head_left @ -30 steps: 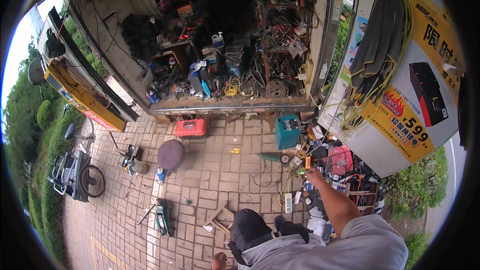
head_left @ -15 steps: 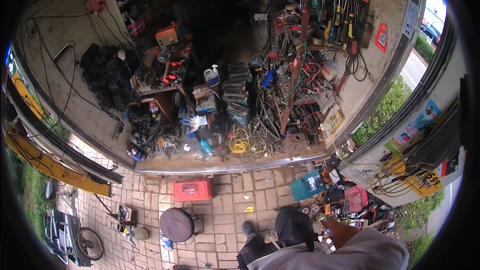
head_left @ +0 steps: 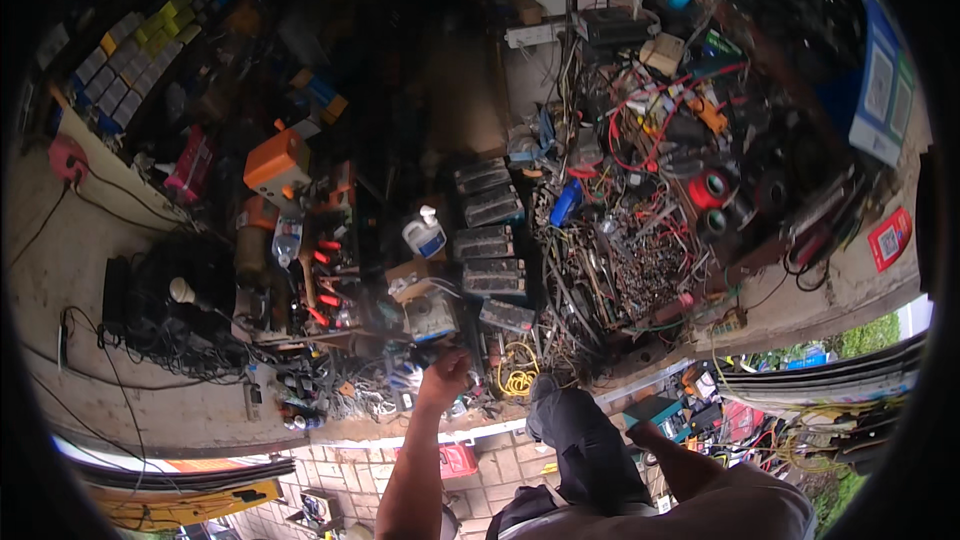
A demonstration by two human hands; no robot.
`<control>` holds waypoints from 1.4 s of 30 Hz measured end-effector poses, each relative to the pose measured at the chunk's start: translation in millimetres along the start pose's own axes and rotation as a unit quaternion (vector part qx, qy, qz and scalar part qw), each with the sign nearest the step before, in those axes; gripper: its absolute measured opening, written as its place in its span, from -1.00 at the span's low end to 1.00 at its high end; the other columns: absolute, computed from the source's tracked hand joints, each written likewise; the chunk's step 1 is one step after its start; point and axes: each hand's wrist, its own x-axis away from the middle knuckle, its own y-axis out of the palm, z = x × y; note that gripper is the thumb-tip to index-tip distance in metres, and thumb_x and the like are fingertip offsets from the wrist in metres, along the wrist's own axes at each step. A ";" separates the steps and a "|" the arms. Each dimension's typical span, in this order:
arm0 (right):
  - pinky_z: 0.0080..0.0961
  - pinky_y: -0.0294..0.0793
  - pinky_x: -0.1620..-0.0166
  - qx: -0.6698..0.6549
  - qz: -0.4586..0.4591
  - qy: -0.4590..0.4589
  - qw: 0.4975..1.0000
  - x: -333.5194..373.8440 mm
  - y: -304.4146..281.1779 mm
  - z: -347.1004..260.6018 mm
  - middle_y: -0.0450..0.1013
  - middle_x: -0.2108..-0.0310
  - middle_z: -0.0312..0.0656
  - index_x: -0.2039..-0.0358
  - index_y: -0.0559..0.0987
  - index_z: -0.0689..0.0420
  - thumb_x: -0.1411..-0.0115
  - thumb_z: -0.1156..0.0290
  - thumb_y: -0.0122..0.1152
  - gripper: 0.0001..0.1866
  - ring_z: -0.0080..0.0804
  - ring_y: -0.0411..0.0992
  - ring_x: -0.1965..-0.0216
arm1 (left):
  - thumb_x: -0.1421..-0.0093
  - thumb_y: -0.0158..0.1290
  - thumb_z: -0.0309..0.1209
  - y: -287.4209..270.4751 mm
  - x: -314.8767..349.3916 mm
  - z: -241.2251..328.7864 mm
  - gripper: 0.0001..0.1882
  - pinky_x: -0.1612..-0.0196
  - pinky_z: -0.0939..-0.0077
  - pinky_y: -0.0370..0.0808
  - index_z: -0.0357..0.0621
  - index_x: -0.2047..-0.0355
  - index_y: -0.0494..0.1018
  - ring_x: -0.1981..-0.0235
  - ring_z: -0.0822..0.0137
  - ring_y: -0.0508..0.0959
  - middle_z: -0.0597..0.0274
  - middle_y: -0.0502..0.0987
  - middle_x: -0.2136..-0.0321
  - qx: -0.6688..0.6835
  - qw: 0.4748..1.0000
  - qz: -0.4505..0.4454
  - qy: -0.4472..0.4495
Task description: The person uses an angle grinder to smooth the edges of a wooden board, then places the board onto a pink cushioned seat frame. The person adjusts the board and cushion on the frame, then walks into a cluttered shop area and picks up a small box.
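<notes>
My left hand reaches over the sill of the stall, just in front of a small pale box. Its fingers are partly hidden and smeared, and a dark shape beside them is too unclear to name. To the right of that hand lies a coil of yellow cable. My right hand hangs low beside my bent knee, near a teal case; shade hides its fingers. Beyond the pale box stands a white jug with a spray or pump top.
Several box-shaped batteries are stacked in the middle. A heap of loose metal parts fills the right side. Red-handled tools and an orange machine sit to the left. A red toolbox stands on the paving below the sill.
My view has moved forward and in over the stall. One leg is now up by the sill. My left arm has come into view, stretched forward; my right arm still hangs low on the right.
</notes>
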 end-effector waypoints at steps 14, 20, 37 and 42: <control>-0.46 0.38 0.25 -0.327 0.121 -0.007 0.937 -367.7 -541.5 -360.0 0.51 0.46 -0.25 0.29 0.59 0.20 -0.25 0.29 0.20 -0.78 -0.49 0.41 0.39 | -0.25 0.01 -0.14 -319.7 -307.5 148.3 -0.58 0.05 0.21 0.48 -0.22 0.07 0.51 0.08 -0.08 0.57 -0.15 0.58 0.19 -0.222 0.942 0.248 -0.050; -0.44 0.42 0.33 -0.302 0.129 -0.022 0.944 -454.3 -637.1 -379.7 0.50 0.47 -0.19 0.35 0.56 0.21 -0.26 0.32 0.18 -0.80 -0.41 0.44 0.42 | -0.18 -0.04 0.16 -438.1 -477.5 153.4 -0.18 -0.28 0.00 0.18 -0.34 -0.17 0.31 -0.25 -0.11 0.27 -0.18 0.30 -0.22 -0.467 0.792 0.303 -0.251; -0.23 0.52 0.12 -0.130 0.004 0.165 0.978 -610.0 -897.0 -342.6 0.59 0.29 0.00 0.34 0.67 0.05 -0.11 0.15 0.14 -0.72 0.00 0.54 0.22 | -0.14 0.07 -0.02 -442.0 -542.5 200.6 -0.05 -0.38 -0.09 -0.03 -0.36 -0.34 -0.05 -0.39 -0.01 0.06 -0.18 -0.04 -0.38 -0.335 0.753 0.076 -0.561; -0.29 0.50 0.03 -0.067 -0.010 0.061 0.996 -750.1 -1004.0 -364.7 0.59 0.26 -0.06 0.28 0.65 0.12 -0.20 0.19 0.12 -0.71 -0.08 0.54 0.15 | -0.17 0.09 -0.06 -433.6 -538.5 192.9 -0.04 -0.36 -0.15 -0.06 -0.37 -0.36 -0.10 -0.39 -0.04 0.08 -0.29 0.04 -0.34 -0.340 0.747 0.093 -0.563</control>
